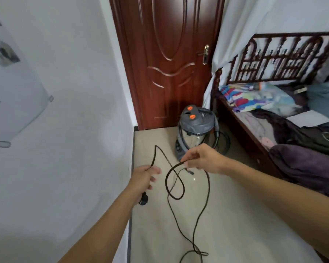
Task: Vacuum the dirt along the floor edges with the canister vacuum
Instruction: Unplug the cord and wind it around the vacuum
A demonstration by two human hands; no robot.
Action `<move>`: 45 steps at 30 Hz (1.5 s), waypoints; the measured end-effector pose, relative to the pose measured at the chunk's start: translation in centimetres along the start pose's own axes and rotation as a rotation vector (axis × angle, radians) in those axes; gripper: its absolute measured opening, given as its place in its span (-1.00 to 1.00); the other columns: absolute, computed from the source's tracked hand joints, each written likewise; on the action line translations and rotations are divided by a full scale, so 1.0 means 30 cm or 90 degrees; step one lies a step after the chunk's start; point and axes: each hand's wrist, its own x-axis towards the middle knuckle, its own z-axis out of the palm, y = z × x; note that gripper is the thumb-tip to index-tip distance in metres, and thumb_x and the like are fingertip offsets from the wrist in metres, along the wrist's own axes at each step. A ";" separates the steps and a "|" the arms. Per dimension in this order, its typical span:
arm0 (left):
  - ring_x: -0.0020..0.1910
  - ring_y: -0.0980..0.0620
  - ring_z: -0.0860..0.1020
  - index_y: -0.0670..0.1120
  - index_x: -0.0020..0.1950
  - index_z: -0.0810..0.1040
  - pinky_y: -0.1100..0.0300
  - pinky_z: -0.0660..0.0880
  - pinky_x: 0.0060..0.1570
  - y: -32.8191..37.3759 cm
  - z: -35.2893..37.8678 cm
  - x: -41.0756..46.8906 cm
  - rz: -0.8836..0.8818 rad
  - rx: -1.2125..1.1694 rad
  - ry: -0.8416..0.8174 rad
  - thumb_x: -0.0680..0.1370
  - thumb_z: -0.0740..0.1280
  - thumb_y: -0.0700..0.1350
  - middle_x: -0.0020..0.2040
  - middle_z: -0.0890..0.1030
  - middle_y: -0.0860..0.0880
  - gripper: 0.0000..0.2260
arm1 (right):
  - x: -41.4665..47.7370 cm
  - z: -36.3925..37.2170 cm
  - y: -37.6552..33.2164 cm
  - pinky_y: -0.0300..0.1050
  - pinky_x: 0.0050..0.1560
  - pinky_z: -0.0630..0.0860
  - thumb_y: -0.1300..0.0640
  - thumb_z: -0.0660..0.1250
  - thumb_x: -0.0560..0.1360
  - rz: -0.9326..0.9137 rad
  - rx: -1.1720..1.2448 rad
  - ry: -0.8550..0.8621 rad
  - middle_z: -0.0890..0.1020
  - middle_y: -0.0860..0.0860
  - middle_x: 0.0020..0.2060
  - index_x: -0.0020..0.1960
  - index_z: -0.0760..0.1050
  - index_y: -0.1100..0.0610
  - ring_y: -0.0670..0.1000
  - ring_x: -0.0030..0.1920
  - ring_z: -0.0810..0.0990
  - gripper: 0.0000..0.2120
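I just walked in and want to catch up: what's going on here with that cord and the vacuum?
A person is sorting out a black power cord; no vacuuming is under way. The left hand grips it near the plug, which hangs below the hand. The right hand pinches another stretch, and loops trail down to the floor. The canister vacuum stands by the closed door, next to the bed.
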 end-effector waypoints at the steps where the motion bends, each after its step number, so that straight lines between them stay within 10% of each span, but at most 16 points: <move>1: -0.26 0.07 0.47 -0.15 -0.06 0.67 0.27 0.36 -0.42 0.027 0.027 0.029 0.009 0.009 -0.012 0.55 0.31 -0.14 -0.15 0.66 0.03 -0.84 | 0.026 -0.024 0.007 -0.21 -0.33 0.43 0.18 0.50 0.46 0.005 0.021 0.024 0.62 -0.01 -0.35 -0.12 0.67 0.06 -0.07 -0.36 0.50 -0.96; 5: -0.33 0.06 0.35 -0.13 -0.13 0.67 0.20 0.24 -0.37 0.124 0.123 0.144 0.029 0.074 -0.092 0.61 0.23 -0.03 -0.37 0.60 0.03 -0.71 | 0.140 -0.130 0.070 -0.33 -0.32 0.46 0.20 0.52 0.43 -0.030 0.030 0.101 0.64 -0.09 -0.37 -0.18 0.62 0.02 -0.18 -0.36 0.56 -0.88; 11: -0.57 0.13 0.24 -0.01 -0.50 0.39 0.21 0.20 -0.39 0.324 0.181 0.331 0.033 0.016 -0.002 0.59 0.27 0.09 -0.55 0.31 0.08 -0.54 | 0.360 -0.296 0.353 -0.10 -0.16 0.44 0.01 0.36 0.51 0.079 -0.396 0.226 0.60 -0.02 -0.19 -0.11 0.50 0.01 0.06 -0.10 0.59 -0.91; 22: -0.61 0.10 0.13 -0.03 -0.37 0.24 0.29 0.07 -0.61 0.460 -0.083 0.559 0.033 -0.213 0.312 0.59 0.28 0.08 -0.56 0.19 0.07 -0.59 | 0.572 -0.721 0.899 -0.20 -0.37 0.51 0.01 0.20 0.65 0.473 -0.159 0.138 0.65 0.22 -0.15 -0.01 0.56 0.25 0.18 -0.12 0.67 -0.68; 27: -0.59 0.11 0.17 -0.06 -0.33 0.35 0.29 0.10 -0.57 0.470 0.049 0.687 0.050 -0.124 0.265 0.62 0.24 0.02 -0.52 0.24 0.05 -0.65 | 0.694 -0.689 0.727 0.01 0.04 0.50 -0.18 0.10 0.63 0.206 -0.429 -0.010 0.60 0.14 0.15 0.30 0.39 0.16 0.20 0.17 0.58 -0.55; 33: -0.44 0.06 0.44 -0.24 -0.04 0.49 0.25 0.32 -0.51 0.491 0.205 0.838 0.115 0.026 0.136 0.64 0.22 -0.12 -0.25 0.69 -0.09 -0.81 | 0.758 -0.668 0.403 -0.07 -0.15 0.39 0.06 0.16 0.66 -0.228 -0.510 -0.063 0.64 0.05 0.00 0.17 0.53 0.11 0.09 -0.01 0.60 -0.78; 37: -0.13 -0.10 0.66 -0.23 0.05 0.45 0.02 0.54 -0.11 0.510 0.308 0.933 0.088 0.034 0.013 0.67 0.16 -0.09 -0.22 0.70 -0.08 -0.79 | 0.820 -0.657 0.261 -0.09 -0.25 0.35 0.06 0.20 0.65 -0.346 -0.436 0.050 0.67 0.02 -0.05 0.15 0.56 0.10 0.08 -0.11 0.61 -0.79; 45: -0.54 0.10 0.18 -0.07 -0.22 0.34 0.25 0.16 -0.57 0.625 0.162 1.200 0.050 -0.071 -0.062 0.66 0.17 -0.09 -0.49 0.23 0.04 -0.75 | 1.080 -0.826 0.488 0.01 -0.02 0.53 0.02 0.28 0.57 0.127 -0.517 0.164 0.65 0.11 0.00 0.10 0.51 0.06 0.19 0.03 0.60 -0.84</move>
